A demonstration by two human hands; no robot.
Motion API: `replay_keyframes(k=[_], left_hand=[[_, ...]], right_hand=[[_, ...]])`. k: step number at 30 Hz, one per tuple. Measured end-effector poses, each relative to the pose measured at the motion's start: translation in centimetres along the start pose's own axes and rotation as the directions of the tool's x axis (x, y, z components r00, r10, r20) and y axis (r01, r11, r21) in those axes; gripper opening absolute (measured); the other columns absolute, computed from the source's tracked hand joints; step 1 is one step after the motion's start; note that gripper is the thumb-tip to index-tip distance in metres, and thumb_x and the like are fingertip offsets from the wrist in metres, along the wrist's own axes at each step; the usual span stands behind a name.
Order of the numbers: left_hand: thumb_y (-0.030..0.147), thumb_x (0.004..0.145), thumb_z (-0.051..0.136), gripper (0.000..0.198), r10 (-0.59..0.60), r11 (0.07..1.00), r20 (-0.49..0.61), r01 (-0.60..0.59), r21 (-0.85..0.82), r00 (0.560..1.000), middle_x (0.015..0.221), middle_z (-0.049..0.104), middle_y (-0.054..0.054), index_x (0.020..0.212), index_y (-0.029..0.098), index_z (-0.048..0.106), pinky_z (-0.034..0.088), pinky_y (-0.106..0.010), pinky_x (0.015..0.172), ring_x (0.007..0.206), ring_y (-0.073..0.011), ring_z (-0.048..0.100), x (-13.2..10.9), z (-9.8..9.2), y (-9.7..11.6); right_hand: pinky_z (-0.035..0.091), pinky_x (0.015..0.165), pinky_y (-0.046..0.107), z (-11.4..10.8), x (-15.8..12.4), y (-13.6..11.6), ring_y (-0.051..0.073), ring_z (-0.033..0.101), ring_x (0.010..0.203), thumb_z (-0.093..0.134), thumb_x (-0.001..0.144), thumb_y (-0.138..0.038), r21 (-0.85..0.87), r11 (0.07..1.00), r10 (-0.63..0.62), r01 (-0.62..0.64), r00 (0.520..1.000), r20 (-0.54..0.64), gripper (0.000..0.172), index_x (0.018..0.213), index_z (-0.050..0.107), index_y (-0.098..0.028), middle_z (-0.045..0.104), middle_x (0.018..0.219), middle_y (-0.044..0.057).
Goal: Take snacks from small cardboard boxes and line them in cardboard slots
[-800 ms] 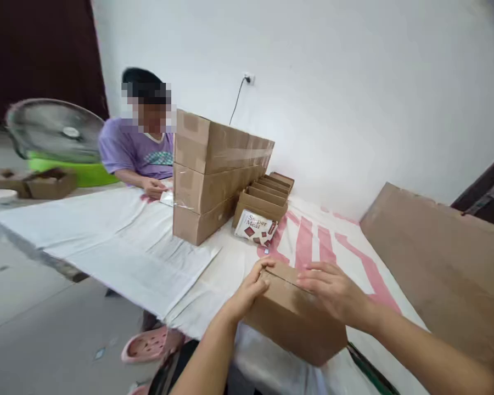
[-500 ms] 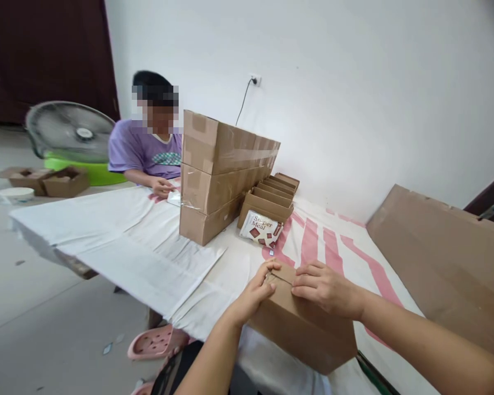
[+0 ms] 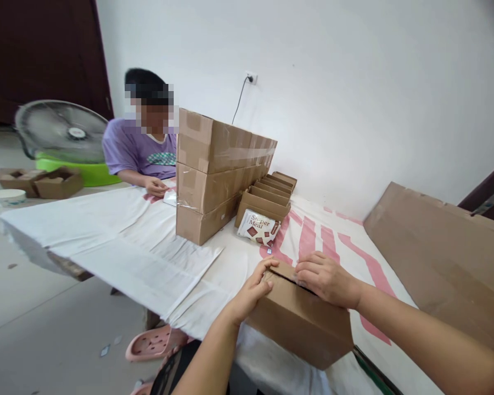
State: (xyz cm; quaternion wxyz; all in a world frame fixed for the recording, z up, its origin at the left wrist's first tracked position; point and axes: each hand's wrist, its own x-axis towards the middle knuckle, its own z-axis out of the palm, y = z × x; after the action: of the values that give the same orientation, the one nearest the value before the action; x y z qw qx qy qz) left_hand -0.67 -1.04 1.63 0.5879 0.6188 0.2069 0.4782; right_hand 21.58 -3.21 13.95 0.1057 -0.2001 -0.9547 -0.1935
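A brown cardboard box (image 3: 300,329) lies at the near edge of the cloth-covered table, with a dark slit between its top flaps. My left hand (image 3: 253,291) grips the box's far left end, thumb on top and fingers over the edge. Above the slit, my right hand (image 3: 327,280) has its fingers curled together at the flap edge. A small pale, see-through bit shows by its fingertips; I cannot make out what they pinch. Just beyond the box, a white printed food pouch (image 3: 258,227) leans against a row of open cardboard boxes (image 3: 267,200).
Taped cartons (image 3: 206,181) stand stacked three high left of the open boxes. Behind them sits a co-worker in a purple shirt (image 3: 140,145), one hand at a white packet. A large cardboard sheet (image 3: 440,263) leans at the right. A fan (image 3: 66,131) stands at far left.
The slit in the box top has widened from a thin line to a dark gap. My right hand has risen slightly, fingers more curled. My left hand keeps its hold.
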Motion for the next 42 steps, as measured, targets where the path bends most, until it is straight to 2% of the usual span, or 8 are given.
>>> replay_keyframes(k=[7,15,21,28,33,36,38,42], left_hand=[[0.043,0.077,0.059,0.049,0.031,0.999,-0.016,-0.032,-0.016,0.999,0.149,0.041,-0.007,0.122,0.026,0.054,0.019,-0.047,0.117,0.144,-0.0372,0.026,0.5,-0.3,-1.5],[0.041,0.080,0.058,0.046,0.010,0.999,-0.025,-0.011,-0.034,1.000,0.145,0.044,-0.006,0.122,0.025,0.052,0.022,-0.044,0.116,0.140,-0.0352,0.031,0.0,0.2,0.0],[0.043,0.077,0.059,0.052,0.015,0.999,-0.016,-0.016,-0.029,1.000,0.146,0.043,-0.007,0.126,0.025,0.052,0.021,-0.045,0.115,0.140,-0.0365,0.029,0.4,-0.2,-1.2],[0.043,0.078,0.059,0.053,-0.059,0.997,-0.021,0.058,-0.060,0.998,0.148,0.041,-0.007,0.127,0.026,0.050,0.023,-0.045,0.114,0.138,-0.0364,0.034,0.0,0.2,-0.2],[0.043,0.076,0.059,0.053,-0.064,0.996,-0.042,0.062,-0.061,0.997,0.145,0.045,-0.006,0.125,0.025,0.050,0.027,-0.045,0.111,0.133,-0.0356,0.039,-0.2,0.5,0.4],[0.043,0.074,0.059,0.054,-0.076,0.996,-0.064,0.074,-0.044,0.995,0.140,0.049,-0.006,0.124,0.025,0.051,0.026,-0.047,0.112,0.131,-0.0367,0.040,-0.2,0.5,0.2],[0.043,0.074,0.059,0.054,-0.058,0.998,-0.076,0.056,-0.026,0.995,0.140,0.049,-0.006,0.124,0.025,0.051,0.025,-0.048,0.113,0.131,-0.0370,0.039,-0.2,0.5,0.1],[0.042,0.074,0.058,0.054,-0.046,0.999,-0.071,0.044,-0.033,0.996,0.141,0.048,-0.007,0.124,0.024,0.050,0.026,-0.047,0.112,0.130,-0.0363,0.040,-0.2,0.5,-0.2]], right_hand=[[0.052,0.082,0.036,-0.7,-2.8,0.1,0.020,0.065,0.091,0.046,0.097,-0.014,0.115,0.970,0.227,-0.216,0.970,-0.091,0.017,0.096,0.062,-0.020,0.073,0.094,0.007],[0.053,0.091,0.037,1.2,0.3,-1.5,0.019,0.067,0.108,0.043,0.099,-0.012,0.239,0.965,0.123,-0.107,0.991,-0.054,0.026,0.106,0.066,-0.022,0.073,0.117,0.008],[0.056,0.082,0.033,1.4,-1.1,-0.3,0.018,0.070,0.090,0.044,0.099,-0.021,0.422,0.866,0.323,-0.270,0.945,-0.059,0.021,0.090,0.063,-0.021,0.075,0.092,0.007],[0.056,0.079,0.033,-1.8,-4.5,-2.6,0.019,0.069,0.088,0.049,0.098,-0.034,0.563,0.598,0.672,-0.571,0.739,0.035,0.019,0.092,0.062,-0.021,0.073,0.096,0.008],[0.053,0.065,0.027,-3.8,-7.1,-9.1,0.016,0.063,0.070,0.055,0.094,-0.035,0.680,0.379,0.739,-0.628,0.647,0.186,0.017,0.086,0.061,-0.021,0.068,0.078,0.004],[0.050,0.066,0.026,-2.5,-9.8,-14.0,0.015,0.061,0.071,0.058,0.089,-0.027,0.680,0.261,0.717,-0.685,0.610,0.338,0.010,0.081,0.061,-0.021,0.066,0.076,0.002],[0.047,0.065,0.026,-0.1,-12.0,-17.4,0.015,0.059,0.070,0.057,0.084,-0.021,0.623,0.129,0.701,-0.772,0.515,0.494,0.005,0.080,0.060,-0.021,0.065,0.074,0.000],[0.040,0.058,0.025,6.3,-16.6,-23.2,0.014,0.053,0.060,0.053,0.078,-0.019,0.428,-0.097,0.741,-0.898,0.222,0.633,0.004,0.077,0.057,-0.020,0.059,0.065,-0.002]])
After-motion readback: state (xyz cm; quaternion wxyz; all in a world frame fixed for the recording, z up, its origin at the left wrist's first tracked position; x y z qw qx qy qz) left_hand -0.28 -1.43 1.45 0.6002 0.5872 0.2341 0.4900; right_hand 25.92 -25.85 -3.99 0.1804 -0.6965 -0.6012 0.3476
